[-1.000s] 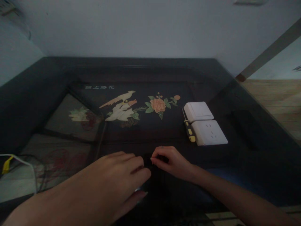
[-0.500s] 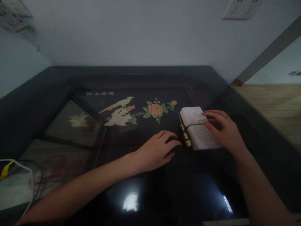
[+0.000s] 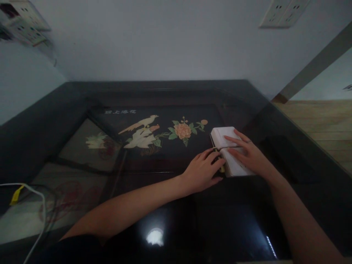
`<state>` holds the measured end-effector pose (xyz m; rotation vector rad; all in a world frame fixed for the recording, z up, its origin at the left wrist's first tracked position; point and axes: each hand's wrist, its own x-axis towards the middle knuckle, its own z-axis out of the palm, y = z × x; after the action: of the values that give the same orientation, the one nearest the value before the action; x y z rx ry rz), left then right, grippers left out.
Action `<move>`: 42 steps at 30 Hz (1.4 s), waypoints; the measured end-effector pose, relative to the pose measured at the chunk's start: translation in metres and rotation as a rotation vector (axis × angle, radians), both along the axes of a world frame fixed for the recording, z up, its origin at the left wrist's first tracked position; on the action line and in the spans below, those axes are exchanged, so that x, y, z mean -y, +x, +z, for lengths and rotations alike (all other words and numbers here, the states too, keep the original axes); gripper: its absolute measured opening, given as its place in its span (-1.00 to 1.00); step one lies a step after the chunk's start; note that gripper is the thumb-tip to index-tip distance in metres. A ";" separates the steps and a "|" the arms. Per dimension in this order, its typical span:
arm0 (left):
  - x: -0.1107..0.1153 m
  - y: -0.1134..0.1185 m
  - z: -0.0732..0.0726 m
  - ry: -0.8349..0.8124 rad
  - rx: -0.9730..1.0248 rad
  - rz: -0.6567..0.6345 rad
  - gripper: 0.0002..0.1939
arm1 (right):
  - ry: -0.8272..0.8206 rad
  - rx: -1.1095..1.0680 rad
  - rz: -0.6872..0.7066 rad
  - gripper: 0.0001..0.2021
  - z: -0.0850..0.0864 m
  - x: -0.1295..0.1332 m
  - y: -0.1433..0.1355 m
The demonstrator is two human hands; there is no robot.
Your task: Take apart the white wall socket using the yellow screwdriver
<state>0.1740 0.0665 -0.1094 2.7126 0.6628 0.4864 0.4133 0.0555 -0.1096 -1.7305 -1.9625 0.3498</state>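
Two white socket panels [image 3: 223,136] lie side by side on the dark glossy tabletop, right of the flower picture. My right hand [image 3: 247,152] rests across both of them, fingers spread over their top faces and covering the socket holes. Along the panels' left side is a screwdriver [image 3: 222,169] with a black and yellow handle. My left hand [image 3: 205,170] has its fingers curled over that handle, hiding most of the screwdriver; the thumb lies near the handle's end.
The tabletop [image 3: 170,227] is inlaid with birds and a peony [image 3: 183,131]. A white cable [image 3: 44,212] with a yellow tag [image 3: 16,195] runs at the left. Wall sockets [image 3: 284,14] sit on the white wall behind; more sockets [image 3: 26,27] are at upper left.
My left hand has moved right, from beside the screwdriver onto its handle. My right hand has shifted slightly left and lies flatter over the panels. The view has tilted a little.
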 end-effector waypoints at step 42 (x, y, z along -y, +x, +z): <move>0.015 -0.179 -0.004 -0.107 0.045 0.266 -0.70 | -0.081 -0.130 -0.059 -0.50 -0.007 -0.001 -0.112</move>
<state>-0.0048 0.0512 -0.1137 2.5178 1.0142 0.5550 0.3018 0.0566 -0.1162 -1.7652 -1.8238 0.5138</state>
